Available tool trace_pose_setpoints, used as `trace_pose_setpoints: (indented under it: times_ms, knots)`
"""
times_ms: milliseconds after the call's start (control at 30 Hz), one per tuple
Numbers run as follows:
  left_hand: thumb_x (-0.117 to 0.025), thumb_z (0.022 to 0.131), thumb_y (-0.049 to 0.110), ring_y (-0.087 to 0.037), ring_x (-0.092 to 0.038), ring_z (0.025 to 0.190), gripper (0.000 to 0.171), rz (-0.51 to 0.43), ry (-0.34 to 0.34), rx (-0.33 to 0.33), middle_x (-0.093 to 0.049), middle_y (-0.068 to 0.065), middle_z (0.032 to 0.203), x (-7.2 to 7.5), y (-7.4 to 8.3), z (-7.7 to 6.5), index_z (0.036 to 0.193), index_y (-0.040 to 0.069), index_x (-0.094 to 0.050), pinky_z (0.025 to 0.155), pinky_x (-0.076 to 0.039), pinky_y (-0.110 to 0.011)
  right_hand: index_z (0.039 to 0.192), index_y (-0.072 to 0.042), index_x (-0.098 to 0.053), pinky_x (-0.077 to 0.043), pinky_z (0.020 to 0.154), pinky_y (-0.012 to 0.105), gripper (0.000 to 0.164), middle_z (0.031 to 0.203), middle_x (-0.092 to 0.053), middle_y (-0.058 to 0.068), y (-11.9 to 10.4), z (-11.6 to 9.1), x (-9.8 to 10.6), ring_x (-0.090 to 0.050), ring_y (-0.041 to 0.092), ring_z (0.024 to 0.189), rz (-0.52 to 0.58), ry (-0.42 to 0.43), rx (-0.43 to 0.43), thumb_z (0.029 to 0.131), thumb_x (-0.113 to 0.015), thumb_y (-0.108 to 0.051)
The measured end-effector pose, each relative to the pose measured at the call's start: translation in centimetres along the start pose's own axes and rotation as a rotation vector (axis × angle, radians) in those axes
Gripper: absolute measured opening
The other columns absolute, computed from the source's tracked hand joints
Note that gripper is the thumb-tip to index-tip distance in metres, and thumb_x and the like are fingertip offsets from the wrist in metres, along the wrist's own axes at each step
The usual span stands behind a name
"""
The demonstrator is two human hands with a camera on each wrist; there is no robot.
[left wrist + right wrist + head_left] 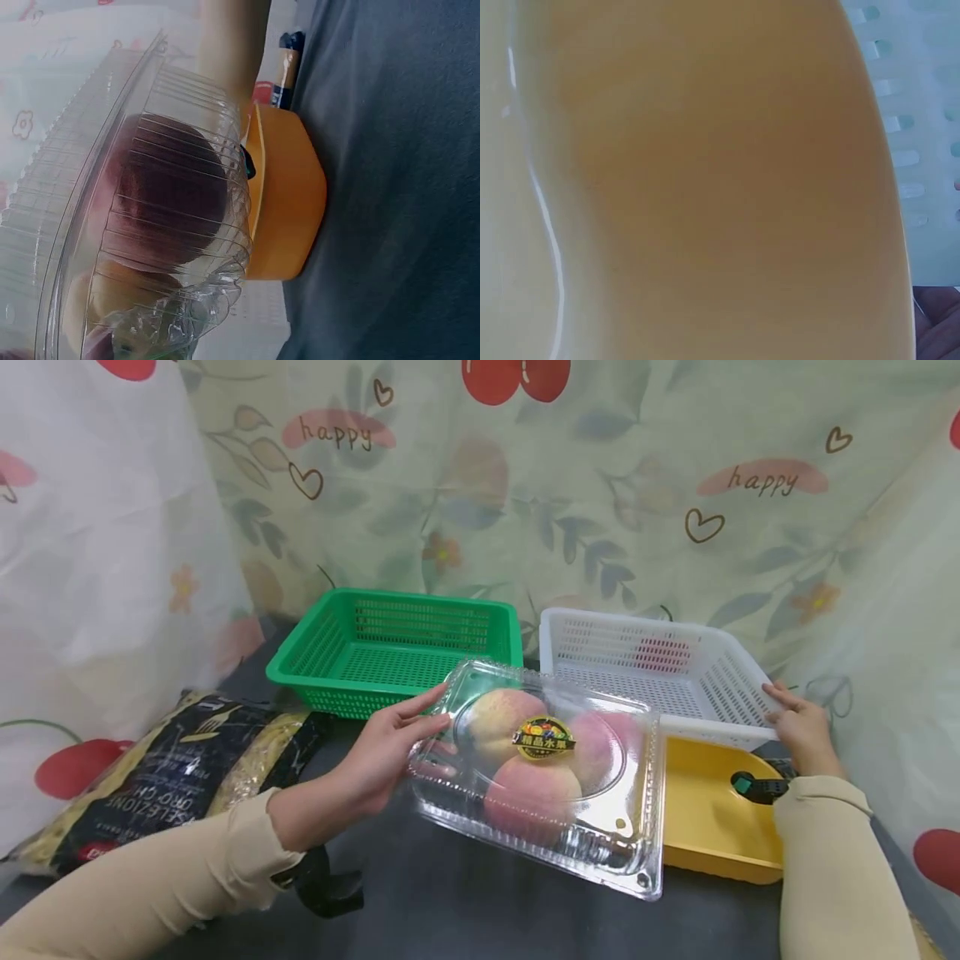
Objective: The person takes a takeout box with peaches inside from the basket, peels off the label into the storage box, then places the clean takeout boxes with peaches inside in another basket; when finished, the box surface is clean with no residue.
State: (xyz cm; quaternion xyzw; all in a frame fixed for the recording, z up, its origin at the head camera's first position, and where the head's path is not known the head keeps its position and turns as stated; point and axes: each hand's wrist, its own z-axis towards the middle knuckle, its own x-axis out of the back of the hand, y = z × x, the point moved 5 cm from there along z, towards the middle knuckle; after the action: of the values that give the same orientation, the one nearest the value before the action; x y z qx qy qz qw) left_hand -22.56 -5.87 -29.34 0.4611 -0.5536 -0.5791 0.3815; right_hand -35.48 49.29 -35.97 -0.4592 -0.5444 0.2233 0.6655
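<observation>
A clear plastic fruit box (637,777) with several peaches (528,789) inside hangs tilted above the table. My left hand (378,756) grips its left edge, thumb on the lid side. A black and gold label (543,738) sits on the lid. In the left wrist view, the box's ribbed wall and a shaded peach (169,187) fill the left half. My right hand (806,731) holds the right rim of a white slotted basket (645,622). The right wrist view shows mostly a yellow tray (727,187), with a bit of the hand at the lower right corner.
A green slotted basket (431,602) stands at the back left. On the left lies a black and yellow food bag (172,768). The yellow tray (720,864) sits in front of the white basket, partly behind the fruit box. A patterned curtain (480,468) hangs behind.
</observation>
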Motion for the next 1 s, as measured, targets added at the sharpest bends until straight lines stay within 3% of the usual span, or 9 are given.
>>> trace_pose_setpoints:
  times_ms: [167,300,400,533,700,867,967,1000]
  knots:
    - [-0.047,0.098,0.014,-0.006,-0.061,0.073,0.051,0.0,0.031,0.015,-0.045,-0.02,0.132,0.9,-1.2,-1.3,0.146,0.022,-0.032,0.071,-0.059,-0.034,0.146,-0.021,-0.02,-0.018,0.114,0.054,0.053,0.153,-0.002,-0.016,-0.9,-1.0,-0.3,-0.008,0.032,0.143,-0.008,0.001,-0.009,0.096,-0.032,-0.01]
    - [-0.049,0.097,0.015,-0.008,-0.06,0.083,0.051,0.027,0.071,0.005,-0.046,-0.022,0.133,1.7,-2.0,-1.9,0.145,0.021,-0.034,0.071,-0.059,-0.033,0.146,-0.017,-0.02,-0.017,0.114,0.054,0.051,0.153,-0.001,-0.013,-1.9,-2.2,-0.5,-0.007,0.033,0.143,-0.003,-0.007,-0.019,0.096,-0.031,-0.011]
    - [-0.051,0.096,0.017,-0.008,-0.059,0.091,0.05,0.087,0.105,-0.013,-0.054,-0.018,0.126,2.2,-2.7,-2.2,0.144,0.021,-0.037,0.073,-0.056,-0.028,0.145,-0.027,-0.02,-0.017,0.114,0.055,0.051,0.151,-0.002,-0.021,0.1,-0.2,-0.2,-0.007,0.033,0.144,-0.002,-0.002,-0.003,0.097,-0.032,-0.014]
    - [-0.051,0.096,0.017,-0.007,-0.062,0.084,0.05,0.097,0.107,-0.016,-0.06,-0.01,0.108,2.7,-4.0,-2.6,0.144,0.021,-0.037,0.071,-0.057,-0.028,0.144,-0.033,-0.021,-0.019,0.114,0.054,0.052,0.15,-0.003,-0.025,1.2,1.0,-0.1,-0.009,0.032,0.144,-0.004,-0.009,-0.003,0.097,-0.033,-0.015]
    - [-0.05,0.096,0.014,-0.008,-0.064,0.076,0.052,0.019,0.109,0.018,-0.055,-0.006,0.099,3.0,-5.4,-3.0,0.145,0.02,-0.034,0.068,-0.059,-0.035,0.146,-0.019,-0.018,-0.016,0.114,0.055,0.053,0.153,0.0,-0.015,-1.6,-2.0,-0.5,-0.006,0.034,0.143,-0.024,-0.037,-0.004,0.095,-0.032,-0.011]
    - [-0.053,0.095,0.013,-0.01,-0.065,0.076,0.053,-0.025,0.144,0.059,-0.054,-0.008,0.1,3.2,-6.8,-3.3,0.145,0.019,-0.035,0.067,-0.059,-0.031,0.145,-0.01,-0.023,-0.024,0.114,0.051,0.052,0.155,-0.003,0.002,-2.2,-1.9,-0.1,-0.009,0.037,0.143,-0.121,-0.032,0.035,0.096,-0.037,-0.02]
    - [-0.053,0.094,0.011,-0.01,-0.063,0.077,0.054,-0.048,0.165,0.091,-0.053,-0.01,0.104,3.3,-7.7,-3.5,0.145,0.017,-0.035,0.067,-0.059,-0.03,0.144,-0.004,-0.024,-0.026,0.11,0.055,0.056,0.154,-0.004,0.015,-3.1,-1.9,0.2,-0.01,0.044,0.14,-0.232,-0.068,0.067,0.097,-0.038,-0.032]
    - [-0.052,0.094,0.01,-0.01,-0.063,0.077,0.054,-0.049,0.167,0.096,-0.052,-0.01,0.104,3.3,-7.8,-3.5,0.145,0.016,-0.034,0.068,-0.059,-0.031,0.143,0.002,-0.023,-0.019,0.109,0.063,0.06,0.152,-0.001,0.021,-3.7,-2.2,0.2,-0.007,0.05,0.138,-0.269,-0.101,0.094,0.097,-0.037,-0.033]
